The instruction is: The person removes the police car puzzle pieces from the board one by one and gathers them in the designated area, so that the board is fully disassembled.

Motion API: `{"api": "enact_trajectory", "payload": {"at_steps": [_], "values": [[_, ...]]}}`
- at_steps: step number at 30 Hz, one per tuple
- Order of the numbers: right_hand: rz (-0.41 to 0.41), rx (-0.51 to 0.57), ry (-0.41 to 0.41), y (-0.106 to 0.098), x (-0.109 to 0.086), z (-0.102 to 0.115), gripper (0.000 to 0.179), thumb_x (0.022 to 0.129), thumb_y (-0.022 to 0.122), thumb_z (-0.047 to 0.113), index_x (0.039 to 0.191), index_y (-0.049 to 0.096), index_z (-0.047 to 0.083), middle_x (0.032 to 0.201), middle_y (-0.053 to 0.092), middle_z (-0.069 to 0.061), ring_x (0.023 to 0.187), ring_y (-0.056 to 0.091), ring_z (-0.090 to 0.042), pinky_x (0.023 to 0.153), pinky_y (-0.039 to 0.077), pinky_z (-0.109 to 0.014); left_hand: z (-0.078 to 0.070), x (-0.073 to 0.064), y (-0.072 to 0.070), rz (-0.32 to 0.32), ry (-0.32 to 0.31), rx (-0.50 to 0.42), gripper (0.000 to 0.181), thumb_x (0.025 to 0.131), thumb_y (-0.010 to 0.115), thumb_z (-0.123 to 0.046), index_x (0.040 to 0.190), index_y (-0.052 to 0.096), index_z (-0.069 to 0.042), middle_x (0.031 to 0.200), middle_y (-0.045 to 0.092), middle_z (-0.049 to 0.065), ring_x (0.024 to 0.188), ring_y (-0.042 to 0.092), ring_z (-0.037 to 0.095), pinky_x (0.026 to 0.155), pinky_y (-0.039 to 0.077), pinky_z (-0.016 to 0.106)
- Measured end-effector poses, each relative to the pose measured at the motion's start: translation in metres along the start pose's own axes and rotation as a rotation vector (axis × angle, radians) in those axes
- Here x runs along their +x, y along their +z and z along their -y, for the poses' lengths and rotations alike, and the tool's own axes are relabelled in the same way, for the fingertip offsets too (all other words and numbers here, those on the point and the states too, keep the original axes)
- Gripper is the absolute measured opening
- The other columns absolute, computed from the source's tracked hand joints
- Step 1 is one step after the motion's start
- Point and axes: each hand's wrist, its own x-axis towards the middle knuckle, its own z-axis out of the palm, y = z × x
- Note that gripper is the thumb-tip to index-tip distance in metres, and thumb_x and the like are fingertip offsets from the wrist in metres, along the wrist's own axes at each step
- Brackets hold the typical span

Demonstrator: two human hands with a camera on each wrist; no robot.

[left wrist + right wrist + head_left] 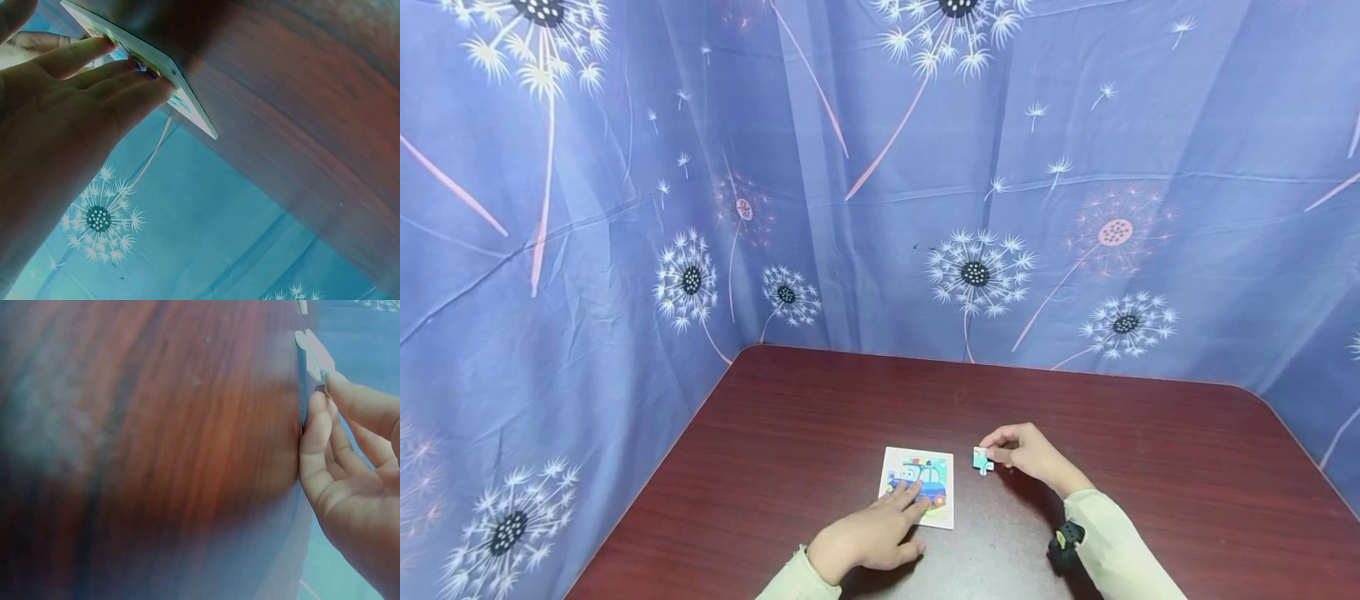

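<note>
A square white-framed jigsaw puzzle (pixel 917 467) with a blue cartoon car lies on the table. My left hand (pixel 874 533) rests on its lower left part, fingers extended over the picture. In the left wrist view, the fingertips of the left hand (pixel 81 94) touch the face of the puzzle (pixel 194 112). To the right of the puzzle, my right hand (pixel 1030 454) pinches a small light-blue jigsaw piece (pixel 981 459) between thumb and fingers. The right wrist view shows this piece (pixel 317 355) edge-on at the fingertips of the right hand (pixel 353 450).
Both hands are over a dark red-brown wooden table (pixel 760 433) with rounded far corners. A blue curtain (pixel 880 250) printed with dandelions hangs behind the table and along its left side. A black strap device (pixel 1066 543) sits on the right wrist.
</note>
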Motion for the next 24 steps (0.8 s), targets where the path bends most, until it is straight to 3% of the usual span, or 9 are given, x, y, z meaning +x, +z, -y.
{"api": "enact_trajectory", "payload": {"at_steps": [16, 24], "values": [[-0.033, -0.067, -0.026, 0.0009, 0.0009, -0.0015, 0.008, 0.084, 0.068, 0.001, 0.092, 0.072, 0.0, 0.08, 0.066, -0.007, 0.064, 0.053, -0.014, 0.055, 0.047, -0.026, 0.0011, 0.0009, -0.0001, -0.001, -0.004, -0.004, 0.061, 0.096, 0.054, -0.037, 0.148, 0.038, -0.012, 0.154, 0.031, 0.015, 0.141, 0.029, 0.032, 0.113, 0.029, 0.041], [-0.047, -0.087, -0.021, 0.0022, 0.0019, -0.0013, 0.008, 0.083, 0.069, -0.001, 0.09, 0.073, 0.001, 0.08, 0.066, -0.006, 0.063, 0.051, -0.012, 0.053, 0.045, -0.024, 0.0014, 0.0005, 0.0006, -0.002, 0.013, 0.011, 0.061, 0.096, 0.054, -0.038, 0.146, 0.04, -0.008, 0.154, 0.031, 0.016, 0.141, 0.029, 0.034, 0.112, 0.031, 0.043]]}}
